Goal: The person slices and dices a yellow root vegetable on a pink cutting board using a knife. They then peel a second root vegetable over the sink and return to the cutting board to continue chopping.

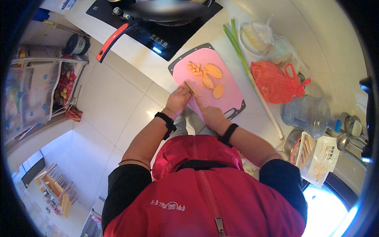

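Observation:
A pink cutting board (225, 77) with a dark edge lies on the counter, holding orange slices (213, 70) and a small heap of orange cubes (195, 68). My right hand (212, 117) is closed on a knife (191, 90), whose blade is down at the board's left side. My left hand (178, 100) is curled beside the blade, its fingertips pressed on an orange piece that they mostly hide.
A black cooktop (154, 41) holds a pan with a red handle (113, 41). Along the right are a long green onion (248, 71), a red plastic bag (274, 81), clear bags (256, 35), a water jug (306, 114) and ladles (343, 143). A shelf rack (37, 89) stands left.

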Available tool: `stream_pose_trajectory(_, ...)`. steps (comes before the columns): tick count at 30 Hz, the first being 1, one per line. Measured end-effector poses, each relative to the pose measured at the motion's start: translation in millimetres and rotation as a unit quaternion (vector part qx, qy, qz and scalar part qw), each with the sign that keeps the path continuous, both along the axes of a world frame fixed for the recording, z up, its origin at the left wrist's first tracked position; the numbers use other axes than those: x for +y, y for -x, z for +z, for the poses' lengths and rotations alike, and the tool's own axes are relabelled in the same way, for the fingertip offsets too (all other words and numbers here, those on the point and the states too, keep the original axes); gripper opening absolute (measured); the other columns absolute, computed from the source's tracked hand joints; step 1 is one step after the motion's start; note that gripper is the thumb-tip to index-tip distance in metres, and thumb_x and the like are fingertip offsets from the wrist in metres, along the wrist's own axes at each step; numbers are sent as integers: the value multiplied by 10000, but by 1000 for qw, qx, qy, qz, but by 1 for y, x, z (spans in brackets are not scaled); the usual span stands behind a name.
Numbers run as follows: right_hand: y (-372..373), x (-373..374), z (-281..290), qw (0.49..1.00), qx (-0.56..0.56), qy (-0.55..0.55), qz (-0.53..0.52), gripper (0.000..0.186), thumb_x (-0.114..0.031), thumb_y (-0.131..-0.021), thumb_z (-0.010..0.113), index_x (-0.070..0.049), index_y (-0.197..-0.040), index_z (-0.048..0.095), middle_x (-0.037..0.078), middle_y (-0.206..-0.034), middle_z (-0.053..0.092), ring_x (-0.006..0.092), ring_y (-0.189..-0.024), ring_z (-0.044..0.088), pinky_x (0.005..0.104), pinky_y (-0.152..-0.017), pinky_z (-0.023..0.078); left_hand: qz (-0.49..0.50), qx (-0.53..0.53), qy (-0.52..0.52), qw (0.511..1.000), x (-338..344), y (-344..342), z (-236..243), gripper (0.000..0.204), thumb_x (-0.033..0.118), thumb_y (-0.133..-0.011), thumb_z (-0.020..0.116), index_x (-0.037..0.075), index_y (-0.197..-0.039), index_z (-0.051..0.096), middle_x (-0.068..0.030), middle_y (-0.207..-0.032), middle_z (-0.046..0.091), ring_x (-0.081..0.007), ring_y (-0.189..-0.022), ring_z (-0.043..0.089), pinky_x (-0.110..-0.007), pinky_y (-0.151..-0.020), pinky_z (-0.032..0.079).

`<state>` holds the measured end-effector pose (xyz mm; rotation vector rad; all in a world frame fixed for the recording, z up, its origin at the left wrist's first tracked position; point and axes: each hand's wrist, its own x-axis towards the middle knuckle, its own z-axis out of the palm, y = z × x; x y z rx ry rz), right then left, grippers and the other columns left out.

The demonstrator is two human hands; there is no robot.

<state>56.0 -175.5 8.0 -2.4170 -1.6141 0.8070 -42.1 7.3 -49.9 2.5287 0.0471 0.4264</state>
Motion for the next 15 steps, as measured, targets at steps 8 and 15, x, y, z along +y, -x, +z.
stream_pose_trajectory(8, -6, -17, -21, 1000, 15, -2, -5, 758, -114, -889, 490, -142, -1560, 139, 212, -778, 675, 384, -665, 672, 509, -589, 537, 29, 8, 15, 999, -3, 2, 9, 127, 116, -763, 659, 63, -878, 662, -60, -898, 644, -265, -911, 608, -360, -771, 533)
stream_pose_trajectory(15, 3, -14, 3, 998, -2, 54, -38, 692, -156, -915, 501, -148, -1539, 202, 175, -777, 687, 363, -669, 683, 503, -565, 531, 19, 33, -7, 999, 1, 3, 8, 101, 108, -775, 598, 70, -851, 652, -45, -915, 641, -238, -920, 604, -321, -767, 534)
